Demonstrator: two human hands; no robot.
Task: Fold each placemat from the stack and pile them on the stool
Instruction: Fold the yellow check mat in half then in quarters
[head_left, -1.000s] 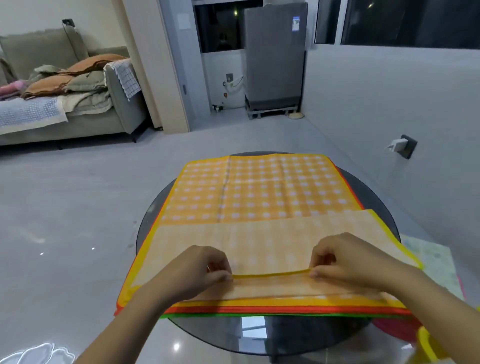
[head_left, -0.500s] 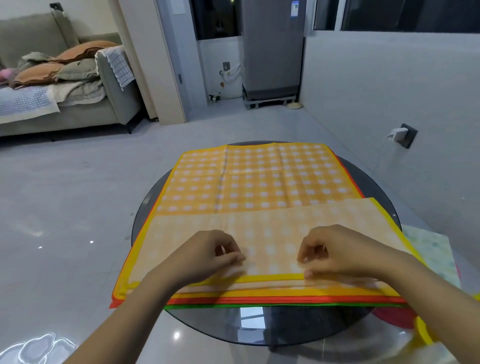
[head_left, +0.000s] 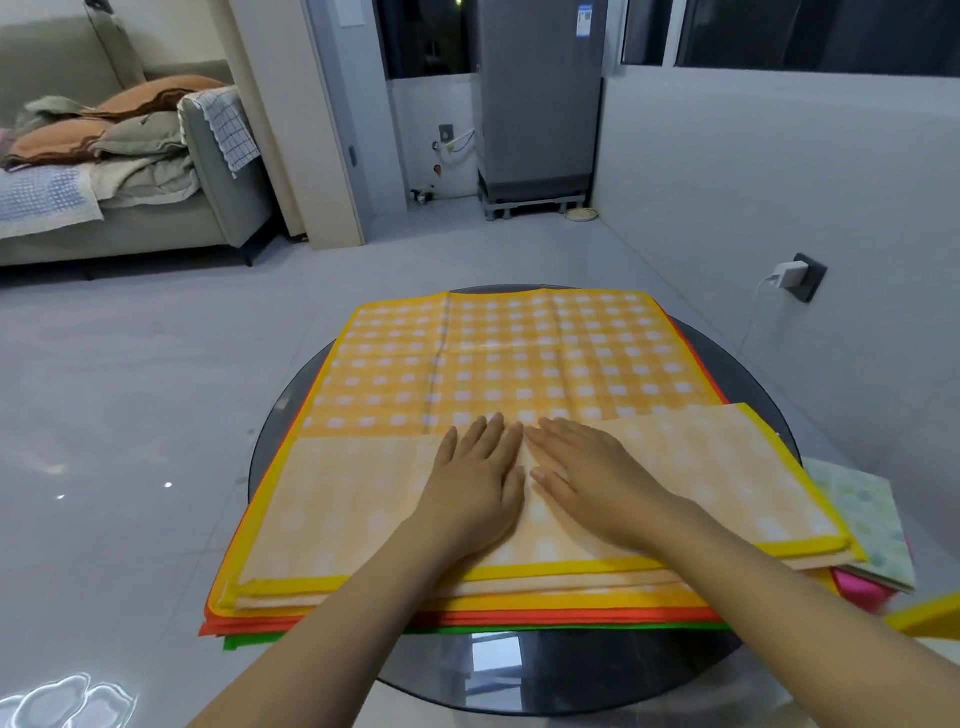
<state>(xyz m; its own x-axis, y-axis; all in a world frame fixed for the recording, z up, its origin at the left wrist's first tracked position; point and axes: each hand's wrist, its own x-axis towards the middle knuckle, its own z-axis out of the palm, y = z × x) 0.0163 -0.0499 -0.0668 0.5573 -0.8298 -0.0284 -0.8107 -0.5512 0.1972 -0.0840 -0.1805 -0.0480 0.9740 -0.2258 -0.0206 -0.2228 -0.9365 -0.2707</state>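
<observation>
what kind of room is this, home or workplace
Most likely a home living area: a grey sofa piled with cushions and blankets, a fridge-like grey appliance by the window, and a round glass table bearing placemats.

This is a home living room: a grey sofa (head_left: 156, 208) piled with cushions (head_left: 104, 124) stands far left, a fridge (head_left: 537, 93) stands at the far wall, and a round glass table (head_left: 571, 670) sits near on the tiled floor (head_left: 130, 415).
</observation>
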